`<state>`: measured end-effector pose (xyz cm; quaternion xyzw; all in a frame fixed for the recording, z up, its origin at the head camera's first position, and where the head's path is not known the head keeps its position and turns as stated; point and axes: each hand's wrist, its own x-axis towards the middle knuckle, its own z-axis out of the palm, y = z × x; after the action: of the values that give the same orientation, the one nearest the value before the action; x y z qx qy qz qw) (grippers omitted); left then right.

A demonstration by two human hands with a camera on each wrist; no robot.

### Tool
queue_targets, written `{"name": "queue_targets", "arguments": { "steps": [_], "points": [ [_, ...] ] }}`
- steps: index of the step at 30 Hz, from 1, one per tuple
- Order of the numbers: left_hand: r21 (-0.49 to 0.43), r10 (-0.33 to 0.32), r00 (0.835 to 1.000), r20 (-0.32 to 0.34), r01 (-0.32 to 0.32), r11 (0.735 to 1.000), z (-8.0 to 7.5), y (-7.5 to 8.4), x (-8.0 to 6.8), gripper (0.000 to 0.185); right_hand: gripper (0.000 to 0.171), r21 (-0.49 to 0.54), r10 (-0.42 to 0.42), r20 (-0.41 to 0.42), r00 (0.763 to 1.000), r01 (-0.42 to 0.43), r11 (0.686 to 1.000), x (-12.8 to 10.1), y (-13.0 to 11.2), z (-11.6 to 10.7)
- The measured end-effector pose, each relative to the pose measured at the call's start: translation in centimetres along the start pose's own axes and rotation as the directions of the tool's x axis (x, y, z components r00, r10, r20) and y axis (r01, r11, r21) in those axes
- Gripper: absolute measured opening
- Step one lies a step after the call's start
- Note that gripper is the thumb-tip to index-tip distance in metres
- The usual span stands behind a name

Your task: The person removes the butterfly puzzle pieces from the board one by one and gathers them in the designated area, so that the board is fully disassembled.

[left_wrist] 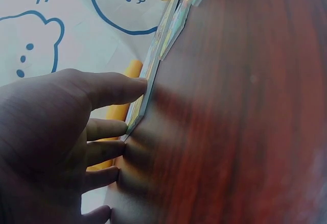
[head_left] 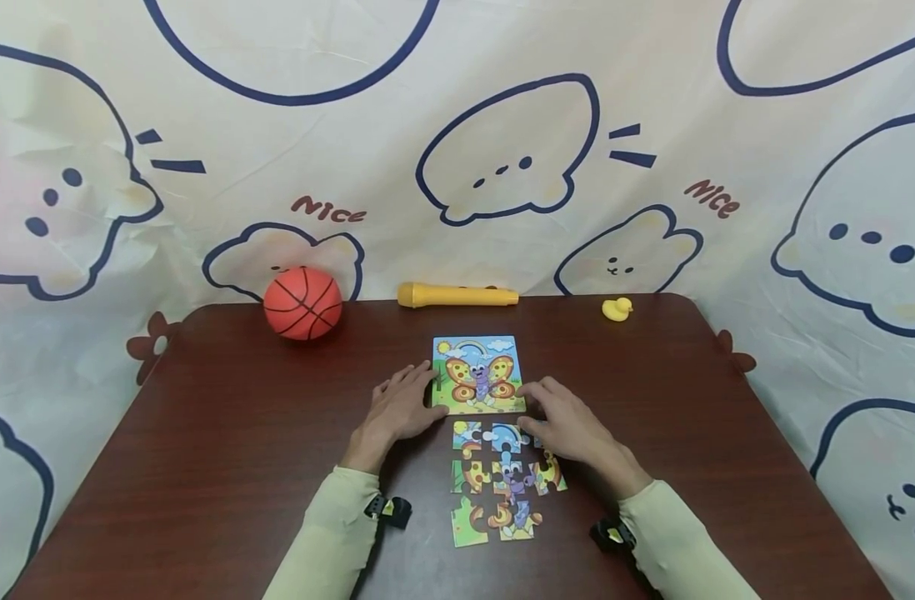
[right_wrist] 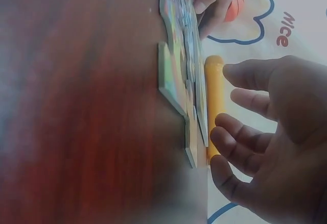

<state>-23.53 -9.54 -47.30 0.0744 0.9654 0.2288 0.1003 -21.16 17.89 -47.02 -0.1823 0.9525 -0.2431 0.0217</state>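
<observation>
On the dark wooden table (head_left: 225, 433), a butterfly picture card (head_left: 477, 374) lies flat near the middle, with loose jigsaw pieces (head_left: 502, 479) just in front of it. The left hand (head_left: 401, 406) rests palm-down, fingers spread and straight, fingertips touching the card's left edge. The right hand (head_left: 566, 419) lies relaxed at the card's lower right corner, seemingly resting over the upper pieces, pinching nothing. A small basketball (head_left: 303, 302), yellow flashlight (head_left: 457, 295) and rubber duck (head_left: 617, 309) sit along the far edge.

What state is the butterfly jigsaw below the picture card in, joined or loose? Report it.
Mostly laid out but not fully joined: the colourful cardboard butterfly jigsaw pieces show gaps between them on the dark brown wooden table, below the butterfly picture card.
</observation>
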Motion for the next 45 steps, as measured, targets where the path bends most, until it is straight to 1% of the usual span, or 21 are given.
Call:
{"name": "queue_targets", "arguments": {
  "steps": [8, 17, 22, 25, 29, 38, 42, 45],
  "points": [
    [-0.003, 0.007, 1.000, 0.002, -0.007, 1.000, 0.1, -0.1, 0.0, 0.070, 0.039, -0.029, 0.023, 0.029, 0.999, -0.022, 0.999, 1.3, 0.0, 0.2],
    [0.000, 0.006, 1.000, 0.003, -0.006, 1.000, 0.2, -0.2, -0.1, 0.070, 0.049, -0.068, 0.065, 0.110, 0.992, -0.058, 0.996, 3.0, -0.3, 0.6],
    [-0.001, 0.005, 1.000, -0.001, -0.005, 1.000, 0.2, -0.2, -0.1, 0.070, 0.048, -0.097, 0.074, 0.131, 0.989, -0.061, 0.993, 3.6, -0.4, 0.7],
    [-0.003, 0.005, 1.000, -0.002, -0.005, 1.000, 0.2, -0.1, -0.1, 0.069, 0.045, -0.102, 0.093, 0.131, 0.987, -0.080, 0.992, 3.9, -0.4, 0.7],
    [-0.002, 0.003, 1.000, 0.001, -0.003, 1.000, 0.1, -0.2, -0.1, 0.069, 0.041, -0.072, 0.125, 0.130, 0.984, -0.117, 0.991, 4.2, -0.5, 0.7],
    [0.002, 0.010, 1.000, 0.002, -0.010, 1.000, 0.1, -0.2, -0.1, 0.069, 0.038, -0.028, 0.194, 0.138, 0.971, -0.192, 0.981, 4.6, -0.5, 0.7],
    [0.001, 0.010, 1.000, 0.005, -0.010, 1.000, 0.2, -0.2, 0.0, 0.070, 0.037, -0.020, 0.185, 0.115, 0.976, -0.184, 0.983, 4.6, -0.6, 0.7],
    [-0.003, 0.015, 1.000, 0.003, -0.015, 1.000, 0.1, -0.1, 0.1, 0.070, 0.034, -0.018, 0.162, 0.078, 0.984, -0.161, 0.987, 4.4, -0.6, 0.6]
  ]
}}
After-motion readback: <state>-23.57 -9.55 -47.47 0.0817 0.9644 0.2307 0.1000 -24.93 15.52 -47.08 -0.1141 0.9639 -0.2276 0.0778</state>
